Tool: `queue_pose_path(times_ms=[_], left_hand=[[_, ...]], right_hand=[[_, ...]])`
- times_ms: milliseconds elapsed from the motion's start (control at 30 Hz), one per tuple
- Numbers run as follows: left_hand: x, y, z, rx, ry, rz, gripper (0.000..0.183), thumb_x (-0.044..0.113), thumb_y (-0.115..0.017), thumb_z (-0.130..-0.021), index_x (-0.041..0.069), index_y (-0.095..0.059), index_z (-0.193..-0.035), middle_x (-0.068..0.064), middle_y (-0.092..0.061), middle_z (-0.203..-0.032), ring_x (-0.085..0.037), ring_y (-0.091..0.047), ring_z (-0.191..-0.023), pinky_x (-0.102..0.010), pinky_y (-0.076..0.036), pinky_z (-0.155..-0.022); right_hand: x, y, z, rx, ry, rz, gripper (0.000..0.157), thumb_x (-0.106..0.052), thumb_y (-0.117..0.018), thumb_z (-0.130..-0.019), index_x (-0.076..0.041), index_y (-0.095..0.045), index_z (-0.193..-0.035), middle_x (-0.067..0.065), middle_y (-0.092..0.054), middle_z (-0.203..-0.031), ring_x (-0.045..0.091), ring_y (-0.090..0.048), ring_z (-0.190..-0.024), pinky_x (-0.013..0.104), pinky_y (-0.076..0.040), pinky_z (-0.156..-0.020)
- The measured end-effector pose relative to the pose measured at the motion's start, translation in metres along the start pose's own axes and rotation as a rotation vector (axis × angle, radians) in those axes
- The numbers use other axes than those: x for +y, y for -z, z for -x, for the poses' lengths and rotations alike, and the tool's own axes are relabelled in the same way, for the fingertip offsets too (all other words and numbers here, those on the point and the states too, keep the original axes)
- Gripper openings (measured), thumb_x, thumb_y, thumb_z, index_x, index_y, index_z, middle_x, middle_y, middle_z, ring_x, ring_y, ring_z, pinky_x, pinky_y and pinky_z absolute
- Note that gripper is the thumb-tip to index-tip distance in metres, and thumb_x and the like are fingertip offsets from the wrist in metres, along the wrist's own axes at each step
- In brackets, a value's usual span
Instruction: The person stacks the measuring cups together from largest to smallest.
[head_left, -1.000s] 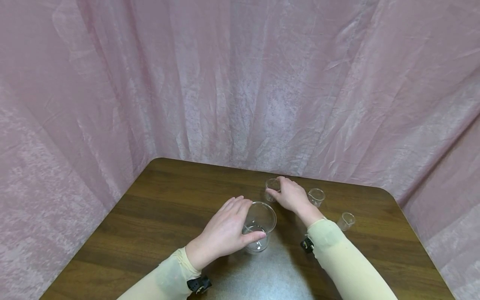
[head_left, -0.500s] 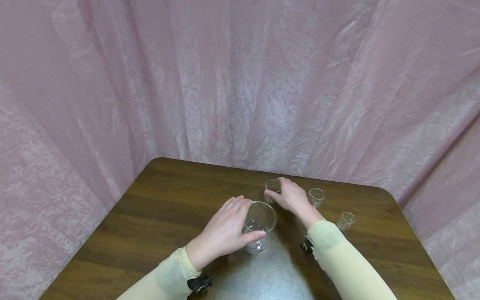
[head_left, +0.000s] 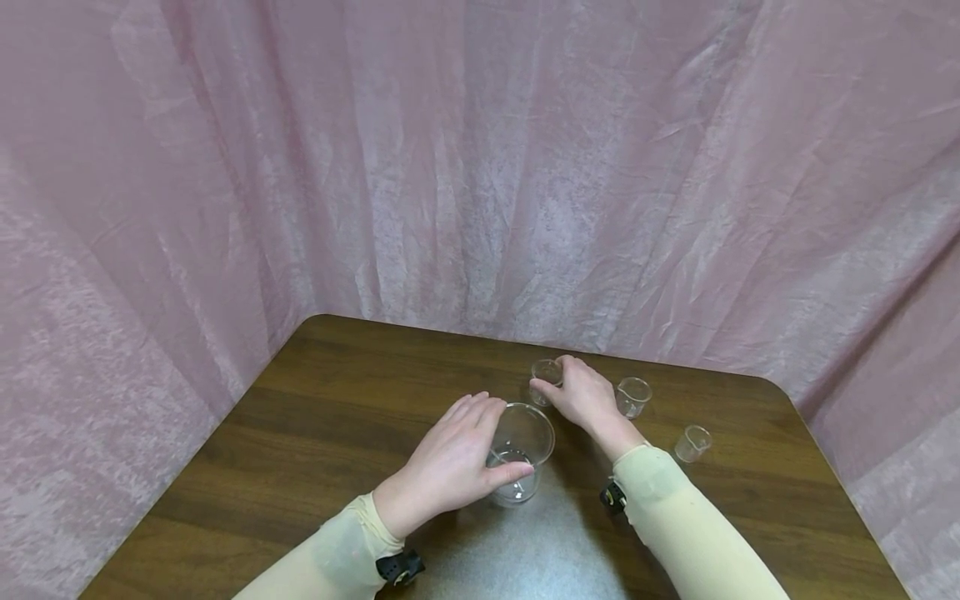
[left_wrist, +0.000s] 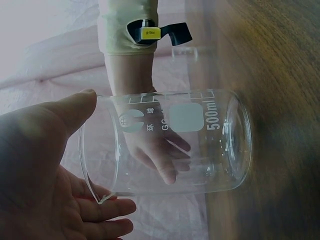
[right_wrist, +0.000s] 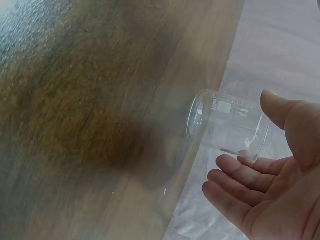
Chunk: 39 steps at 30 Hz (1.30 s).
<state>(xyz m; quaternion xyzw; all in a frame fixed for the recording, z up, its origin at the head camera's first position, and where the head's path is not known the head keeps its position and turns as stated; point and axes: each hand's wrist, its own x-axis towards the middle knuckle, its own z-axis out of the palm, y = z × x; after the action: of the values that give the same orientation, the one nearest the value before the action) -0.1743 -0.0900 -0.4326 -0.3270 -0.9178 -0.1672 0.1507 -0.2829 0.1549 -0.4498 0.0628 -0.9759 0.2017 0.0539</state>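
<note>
A large clear glass beaker point(head_left: 525, 437) marked 500ml stands upright on the table in the head view. My left hand point(head_left: 453, 458) holds it at the rim, thumb on the near side and fingers on the far side. Its printed label point(left_wrist: 186, 117) faces the left wrist camera. Farther back, a smaller glass beaker point(head_left: 543, 375) stands on the table, with my right hand point(head_left: 587, 392) around its upper part. In the right wrist view, thumb and fingers lie on opposite sides of this small beaker point(right_wrist: 230, 127) near its rim. Both beakers look see-through, with no visible contents.
To the right of my right hand stands another small beaker point(head_left: 633, 397), and nearer, past my forearm, a still smaller one point(head_left: 692, 443). All are on a brown wood-grain table point(head_left: 360, 383). A pink curtain point(head_left: 480, 183) hangs right behind its far edge.
Both hands and all the beakers stay in practically the same places. Only a tiny shift of the head view shows.
</note>
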Motion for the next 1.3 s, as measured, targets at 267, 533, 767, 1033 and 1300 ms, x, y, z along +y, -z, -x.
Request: queue_pose_path(times_ms=[267,533,767,1033,1300], left_hand=[[-0.001,-0.003,0.0,0.002,0.006,0.004,0.085,0.065,-0.079,-0.095,-0.002,-0.061,-0.145,-0.015,-0.068,-0.143,-0.04,-0.056,-0.146,-0.051,-0.038,-0.128],[-0.001,-0.003,0.0,0.005,0.015,0.012,0.088,0.067,-0.079,-0.094,-0.002,-0.061,-0.145,-0.015,-0.068,-0.142,-0.039,-0.056,-0.146,-0.05,-0.037,-0.129],[0.0,-0.003,-0.001,-0.006,0.035,0.018,0.088,0.069,-0.079,-0.093,0.0,-0.061,-0.145,-0.013,-0.069,-0.142,-0.038,-0.056,-0.146,-0.048,-0.036,-0.13],[0.002,-0.002,-0.001,-0.016,0.041,0.029,0.088,0.07,-0.078,-0.093,0.001,-0.061,-0.144,-0.011,-0.069,-0.141,-0.037,-0.055,-0.147,-0.048,-0.035,-0.13],[0.001,-0.002,-0.001,-0.006,0.036,0.033,0.086,0.069,-0.079,-0.093,0.001,-0.062,-0.143,-0.011,-0.069,-0.14,-0.038,-0.056,-0.147,-0.049,-0.036,-0.13]], right_hand=[[-0.001,0.0,0.003,0.016,-0.002,-0.017,0.066,-0.052,-0.078,-0.101,0.002,-0.068,-0.138,0.017,-0.078,-0.117,0.039,-0.074,-0.113,0.059,-0.058,-0.097],[-0.001,0.01,0.01,0.026,0.007,-0.053,0.066,-0.054,-0.079,-0.099,-0.001,-0.069,-0.137,0.009,-0.077,-0.104,0.035,-0.074,-0.103,0.058,-0.058,-0.094],[-0.003,0.02,0.02,0.035,0.026,-0.062,0.065,-0.054,-0.08,-0.098,-0.003,-0.07,-0.137,0.007,-0.076,-0.106,0.033,-0.073,-0.103,0.057,-0.058,-0.091],[-0.006,0.027,0.031,0.046,0.043,-0.069,0.065,-0.056,-0.08,-0.098,-0.004,-0.071,-0.136,0.011,-0.077,-0.121,0.034,-0.073,-0.108,0.059,-0.057,-0.093],[-0.011,0.036,0.039,0.042,0.058,-0.089,0.065,-0.055,-0.081,-0.098,-0.004,-0.07,-0.138,0.012,-0.076,-0.127,0.035,-0.072,-0.11,0.06,-0.056,-0.095]])
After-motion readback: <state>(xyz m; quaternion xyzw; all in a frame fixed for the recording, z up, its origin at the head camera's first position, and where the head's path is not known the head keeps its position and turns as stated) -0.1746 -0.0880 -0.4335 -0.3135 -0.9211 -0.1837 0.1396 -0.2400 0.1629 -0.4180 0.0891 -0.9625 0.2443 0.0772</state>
